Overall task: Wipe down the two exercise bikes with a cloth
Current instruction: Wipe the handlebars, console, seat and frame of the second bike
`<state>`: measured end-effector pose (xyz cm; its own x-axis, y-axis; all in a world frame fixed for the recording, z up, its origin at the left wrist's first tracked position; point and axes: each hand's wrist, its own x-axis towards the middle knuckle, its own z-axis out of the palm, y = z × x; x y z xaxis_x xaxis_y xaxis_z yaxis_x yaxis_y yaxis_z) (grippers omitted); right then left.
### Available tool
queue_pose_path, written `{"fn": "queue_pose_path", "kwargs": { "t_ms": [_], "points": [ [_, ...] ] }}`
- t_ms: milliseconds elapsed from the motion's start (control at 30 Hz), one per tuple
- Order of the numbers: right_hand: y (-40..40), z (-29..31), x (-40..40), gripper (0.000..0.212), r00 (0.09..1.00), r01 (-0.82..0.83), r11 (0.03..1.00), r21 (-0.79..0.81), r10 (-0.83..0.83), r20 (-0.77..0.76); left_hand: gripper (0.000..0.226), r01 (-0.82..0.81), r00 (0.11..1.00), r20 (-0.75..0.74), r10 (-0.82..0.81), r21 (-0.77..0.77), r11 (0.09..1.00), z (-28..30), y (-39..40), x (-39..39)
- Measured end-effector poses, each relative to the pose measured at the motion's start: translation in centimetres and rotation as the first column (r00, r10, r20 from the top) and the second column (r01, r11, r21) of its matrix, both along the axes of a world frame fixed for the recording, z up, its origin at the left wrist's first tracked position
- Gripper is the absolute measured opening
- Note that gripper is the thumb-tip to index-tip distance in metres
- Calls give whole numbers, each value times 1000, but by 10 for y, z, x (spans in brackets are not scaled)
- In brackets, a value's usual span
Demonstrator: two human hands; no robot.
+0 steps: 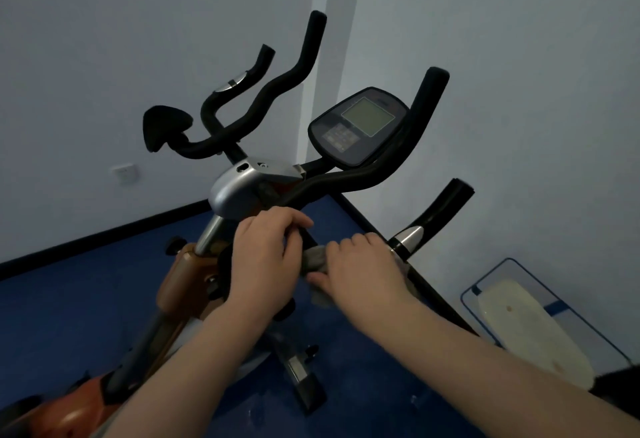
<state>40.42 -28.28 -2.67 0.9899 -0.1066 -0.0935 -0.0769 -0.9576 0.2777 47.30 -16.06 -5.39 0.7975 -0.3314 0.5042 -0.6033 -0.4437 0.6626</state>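
The exercise bike (221, 264) stands in a room corner, its console (358, 126) above the handlebar (346, 178). Both hands sit on the bar below the console, the left hand (265, 257) left of the cloth (315, 259), the right hand (360, 268) over it. A tray (540, 316) lies on the floor (69, 299) to the right.

Grey cloth (315, 259), black handlebar (349, 178)

cloth (316, 258) mostly hidden, perhaps grey

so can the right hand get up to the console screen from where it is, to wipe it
Probably yes. The right hand grips the grey cloth on the handlebar, and the console screen sits just above and beyond that bar with open air between. The left hand is off to the side.
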Motion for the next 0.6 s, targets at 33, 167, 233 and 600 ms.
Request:
{"fn": "queue_pose_path", "kwargs": {
  "t_ms": [33, 167, 233, 600],
  "points": [
    [1, -2, 1, 55, 1000, -11, 1000, -9, 12, 19, 25, -11, 1000, -6, 11, -14, 1000, 0, 1, 0],
    [-40, 5, -20, 54, 969, -241, 970, 41, 238, 72, 26, -50, 998, -44, 49, -14, 999, -1, 3, -4],
    [-41, 3, -17, 60, 964, -257, 966, 12, 255, 78, 26, -68, 996, -54, 68, 1, 998, 0, 2, -4],
    [-19, -8, 10, 52, 978, -197, 978, -61, 201, 61, 15, -290, 953, -95, 287, -19, 957, -7, 12, -6]
  ]
}}
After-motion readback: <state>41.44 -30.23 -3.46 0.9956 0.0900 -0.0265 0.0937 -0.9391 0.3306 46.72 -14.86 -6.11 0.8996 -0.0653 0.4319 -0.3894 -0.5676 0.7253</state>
